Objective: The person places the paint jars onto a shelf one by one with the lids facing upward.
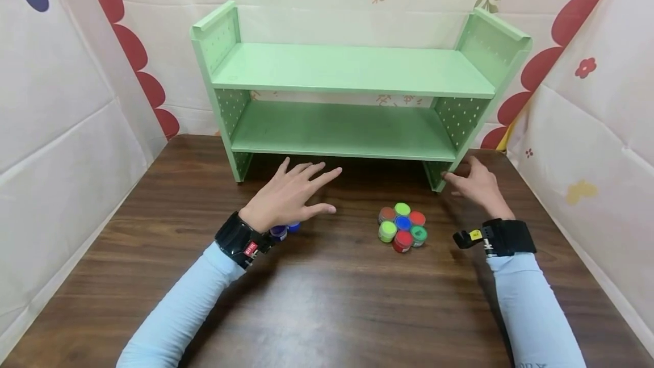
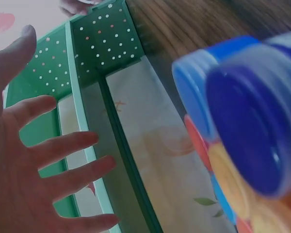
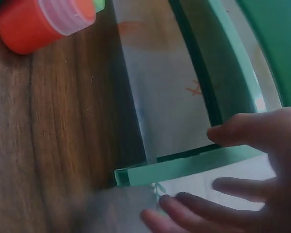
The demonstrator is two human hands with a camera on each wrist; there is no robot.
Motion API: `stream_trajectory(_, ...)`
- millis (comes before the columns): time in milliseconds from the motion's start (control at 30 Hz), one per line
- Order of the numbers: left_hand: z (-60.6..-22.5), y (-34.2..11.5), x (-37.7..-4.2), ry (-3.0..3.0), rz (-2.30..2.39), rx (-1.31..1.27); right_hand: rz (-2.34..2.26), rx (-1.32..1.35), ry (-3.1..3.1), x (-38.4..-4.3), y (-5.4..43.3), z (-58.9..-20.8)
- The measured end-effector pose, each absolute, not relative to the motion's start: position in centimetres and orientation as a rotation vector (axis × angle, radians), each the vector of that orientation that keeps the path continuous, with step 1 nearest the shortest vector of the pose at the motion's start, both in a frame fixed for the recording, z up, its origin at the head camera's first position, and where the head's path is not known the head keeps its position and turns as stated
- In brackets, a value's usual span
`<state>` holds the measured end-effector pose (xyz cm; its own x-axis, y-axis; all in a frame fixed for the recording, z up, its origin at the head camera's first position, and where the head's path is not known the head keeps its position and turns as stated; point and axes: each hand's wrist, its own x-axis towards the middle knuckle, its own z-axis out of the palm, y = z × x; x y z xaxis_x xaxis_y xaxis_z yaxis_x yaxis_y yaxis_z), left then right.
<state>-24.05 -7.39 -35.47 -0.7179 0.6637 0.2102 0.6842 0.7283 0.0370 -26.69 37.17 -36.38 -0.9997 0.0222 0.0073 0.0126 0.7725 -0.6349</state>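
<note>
A light green two-tier shelf (image 1: 347, 67) stands upright at the back of the table. My left hand (image 1: 288, 197) hovers palm down in front of its lower board, fingers spread, holding nothing. Partly hidden under that wrist are small jars with purple (image 1: 279, 232) and blue lids; in the left wrist view, a dark blue-lidded jar (image 2: 247, 126) and orange and red ones show. My right hand (image 1: 479, 189) is at the shelf's right side panel (image 1: 436, 178), thumb by its front edge and fingers outside, loosely bent. Whether it touches the panel I cannot tell.
Between the hands, a tight cluster of small jars stands on the brown wooden table (image 1: 317, 311), with green, red, brown and blue lids (image 1: 402, 223). Printed white cloth walls (image 1: 66, 95) enclose the table at the left, right and back.
</note>
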Motion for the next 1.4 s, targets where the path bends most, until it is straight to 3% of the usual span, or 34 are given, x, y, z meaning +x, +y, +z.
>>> stream_trajectory(200, -35.4, -10.5, -24.6, -2.795, -0.262, -1.072, 0.995, 0.082, -3.058, -27.5, 36.4, -36.8)
stream_trajectory(533, -35.5, -15.8, -26.8, -2.918, -0.387, -0.855, 0.979, -0.023, -3.164, -27.8, 37.0, -35.7)
stream_trajectory(733, -36.3, -16.3, -27.7, -3.000, -0.442, -0.826, 0.766, -0.035, -3.184, -27.9, 37.5, -35.2)
stream_trajectory(1133, -38.8, -16.0, -29.1, -3.115, -0.688, -0.900, 0.775, -0.024, -3.171, -28.7, 36.9, -35.8)
stream_trajectory(1400, -39.1, -16.1, -29.0, -3.097, -0.672, -0.806, 0.804, -0.019, -3.168, -28.8, 36.4, -35.9)
